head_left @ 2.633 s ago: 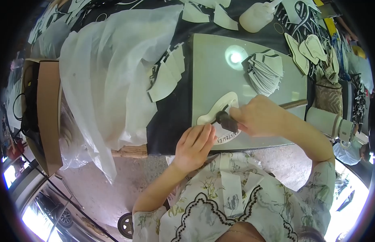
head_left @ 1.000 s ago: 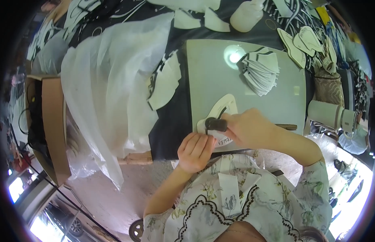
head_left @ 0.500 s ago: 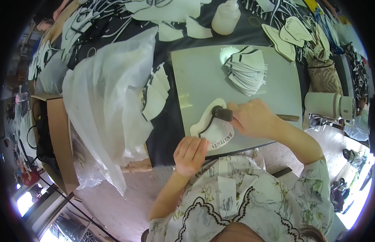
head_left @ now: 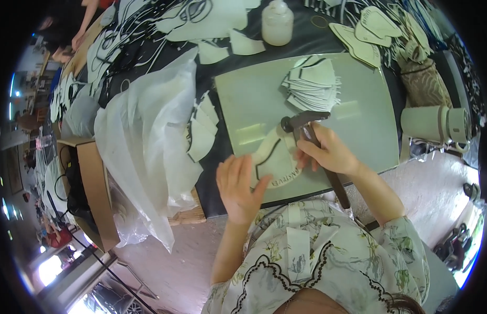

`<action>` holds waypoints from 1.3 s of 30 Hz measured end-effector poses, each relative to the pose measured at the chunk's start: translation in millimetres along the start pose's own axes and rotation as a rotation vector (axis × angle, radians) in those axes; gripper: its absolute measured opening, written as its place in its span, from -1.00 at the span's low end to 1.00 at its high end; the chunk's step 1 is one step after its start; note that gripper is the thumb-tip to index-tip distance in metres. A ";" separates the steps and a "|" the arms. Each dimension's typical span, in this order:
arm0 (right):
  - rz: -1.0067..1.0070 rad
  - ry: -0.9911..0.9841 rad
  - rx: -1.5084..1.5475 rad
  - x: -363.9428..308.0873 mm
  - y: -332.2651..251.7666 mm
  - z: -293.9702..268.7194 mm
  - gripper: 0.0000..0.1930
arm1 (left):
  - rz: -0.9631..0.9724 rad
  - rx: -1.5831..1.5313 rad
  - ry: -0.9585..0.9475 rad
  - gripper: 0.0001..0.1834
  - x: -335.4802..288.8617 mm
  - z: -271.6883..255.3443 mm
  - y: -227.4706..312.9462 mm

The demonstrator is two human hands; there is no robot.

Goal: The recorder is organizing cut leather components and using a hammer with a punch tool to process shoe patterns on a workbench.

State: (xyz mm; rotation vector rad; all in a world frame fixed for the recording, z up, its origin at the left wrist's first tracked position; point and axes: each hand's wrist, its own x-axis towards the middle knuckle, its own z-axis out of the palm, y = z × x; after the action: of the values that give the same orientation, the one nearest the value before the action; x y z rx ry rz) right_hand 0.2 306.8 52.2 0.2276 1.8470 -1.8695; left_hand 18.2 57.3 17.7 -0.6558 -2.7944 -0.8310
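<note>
A hammer (head_left: 335,184) with a dark head and brown handle is in my right hand (head_left: 327,149), its head raised above the board and its handle slanting down toward my body. Below it, a white curved pattern piece (head_left: 277,165) with a black strip along one line lies on the smooth grey-green board (head_left: 353,141). My left hand (head_left: 237,188) rests at the left edge of this piece, fingers stretched out and apart, thumb close to its lower edge. Farther back on the board sits a fanned stack of white pieces (head_left: 312,83) with black edging.
A translucent plastic sheet (head_left: 146,141) and a cardboard box (head_left: 97,193) are at left. Behind the board stand a bottle of pale liquid (head_left: 278,23) and cream pattern templates (head_left: 356,44). A white flask (head_left: 434,124) lies at right. Another person's arm (head_left: 84,29) shows at far left.
The hammer has lifted and turned in my right hand, its handle now pointing toward me. My left fingers have spread and moved slightly left from the piece. The view has shifted a little.
</note>
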 end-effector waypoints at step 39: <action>-0.089 0.148 0.109 3.6 11.0 16.3 -0.82 | -0.257 -0.312 0.036 -0.63 22.8 5.0 16.5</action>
State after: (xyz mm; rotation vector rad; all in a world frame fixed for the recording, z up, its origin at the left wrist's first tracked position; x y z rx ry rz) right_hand 5.8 290.6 41.8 0.3343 1.8810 -2.0668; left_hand 5.2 80.8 27.6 -0.3161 -2.7783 -1.3308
